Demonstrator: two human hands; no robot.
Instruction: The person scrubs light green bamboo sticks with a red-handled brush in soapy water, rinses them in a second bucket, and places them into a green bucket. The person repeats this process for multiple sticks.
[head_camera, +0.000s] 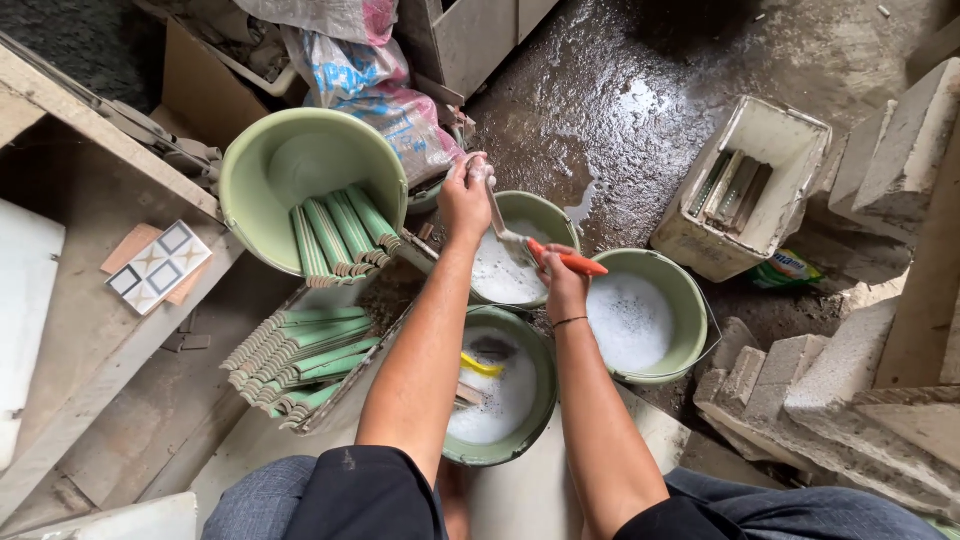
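Left hand (465, 200) is closed around the top end of a narrow pale soapy strip (497, 215) above the green plastic bucket of foamy water (510, 262). Right hand (562, 285) grips an orange-handled brush (565, 262), bristles against the strip's lower end. Green ridged trim tiles (290, 350) lie stacked to the left.

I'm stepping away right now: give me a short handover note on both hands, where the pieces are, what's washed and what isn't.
Left hand: fingers shut on one end of a long narrow tile piece, held over the far soapy bucket.
Right hand: fingers shut on an orange-handled brush, bristles against that piece.
Nearby: a soapy bucket to the right, and a near bucket with suds and a yellow item in it.
Green tile strips: some stand in the large tipped bucket, more lie stacked in the tray at left. A white tub on the right holds several more strips.
Done or left: I cannot tell which pile is washed; the held piece is mid-scrub.
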